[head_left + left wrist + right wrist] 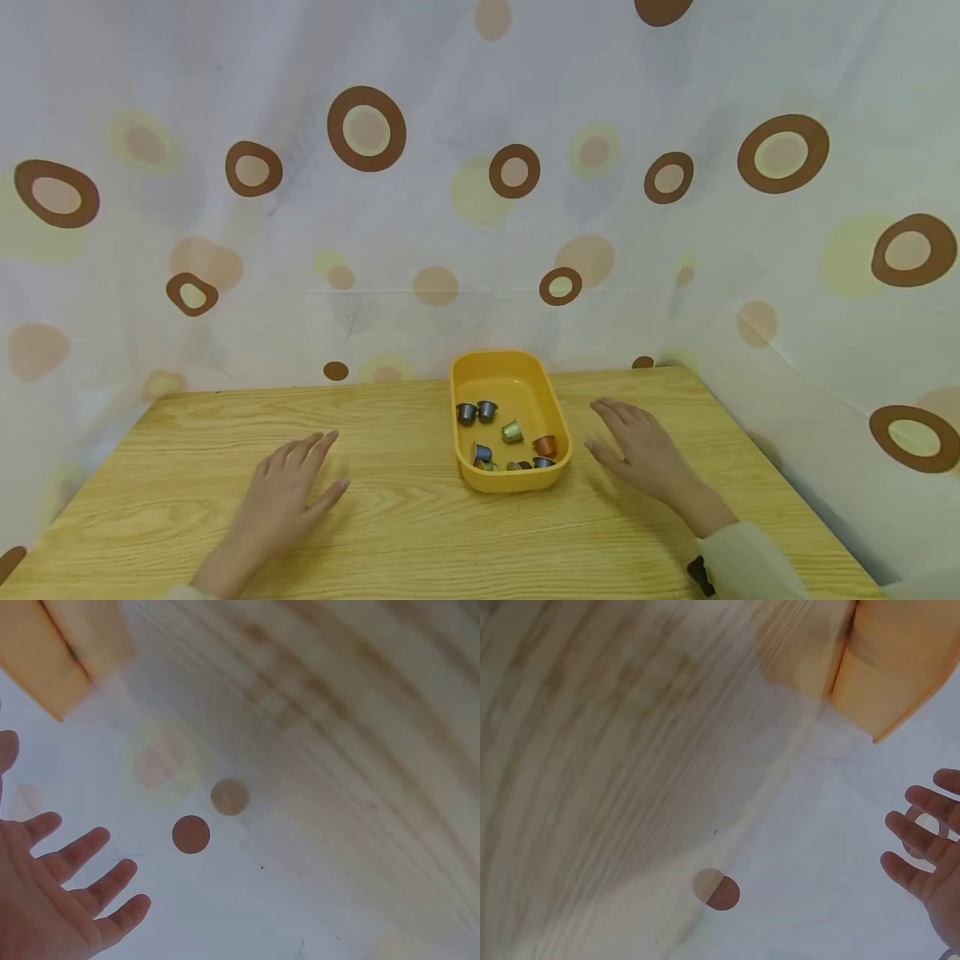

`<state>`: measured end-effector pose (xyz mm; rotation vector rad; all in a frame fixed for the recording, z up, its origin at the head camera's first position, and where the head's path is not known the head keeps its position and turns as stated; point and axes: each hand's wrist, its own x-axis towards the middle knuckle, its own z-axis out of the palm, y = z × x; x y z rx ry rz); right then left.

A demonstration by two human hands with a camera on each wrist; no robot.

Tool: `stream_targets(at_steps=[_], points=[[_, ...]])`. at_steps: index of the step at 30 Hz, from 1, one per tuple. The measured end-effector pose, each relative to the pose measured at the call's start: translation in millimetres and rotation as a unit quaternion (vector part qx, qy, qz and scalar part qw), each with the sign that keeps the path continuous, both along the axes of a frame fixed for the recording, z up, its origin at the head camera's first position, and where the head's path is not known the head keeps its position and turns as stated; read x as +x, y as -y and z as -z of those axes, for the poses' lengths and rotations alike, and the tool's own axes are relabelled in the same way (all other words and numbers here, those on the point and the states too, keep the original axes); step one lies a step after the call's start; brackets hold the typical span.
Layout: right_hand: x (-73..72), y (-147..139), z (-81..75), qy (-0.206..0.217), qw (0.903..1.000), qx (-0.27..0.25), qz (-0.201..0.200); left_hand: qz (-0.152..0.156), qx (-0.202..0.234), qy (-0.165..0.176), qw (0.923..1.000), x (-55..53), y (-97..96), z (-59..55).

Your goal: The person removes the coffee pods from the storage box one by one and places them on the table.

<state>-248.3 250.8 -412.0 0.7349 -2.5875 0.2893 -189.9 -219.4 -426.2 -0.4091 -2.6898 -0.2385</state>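
A yellow plastic bin [501,482] stands on the wooden table, with several small coffee capsules inside. Two dark capsules [487,411] sit side by side at its left wall, a green capsule [512,431] lies near the middle, and a copper-orange capsule [545,446] is by the right wall. A blue capsule [482,453] and others gather at the near end, partly hidden by the rim. My left hand [288,492] hovers left of the bin, fingers spread and holding nothing. Just right of the bin, my right hand [645,450] is likewise extended, palm facing inward, with nothing in it.
The wood-grain table [375,533] reaches back to a white curtain [420,208] patterned with brown rings and dots. More of that curtain runs along the right edge. A small black object [701,575] shows at the right sleeve cuff.
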Motion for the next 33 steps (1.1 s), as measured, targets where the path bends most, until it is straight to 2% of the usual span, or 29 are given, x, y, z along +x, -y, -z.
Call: stream_targets(at_steps=[17, 27, 33], points=[[-12.3, 13, 4.0, -0.047, 0.9985, 0.003, -0.026, 0.035, -0.002, -0.007, 0.9993, -15.0, -29.5, 1.6], [-22.5, 16, 6.2, -0.054, 0.9981, -0.003, -0.030, 0.058, -0.004, -0.024, 0.9980, -25.5, -48.9, -1.5], [-28.6, 22, 5.9, -0.061, 0.9972, -0.008, -0.044, 0.066, -0.001, -0.017, 0.9976, -29.4, -63.4, -2.9]])
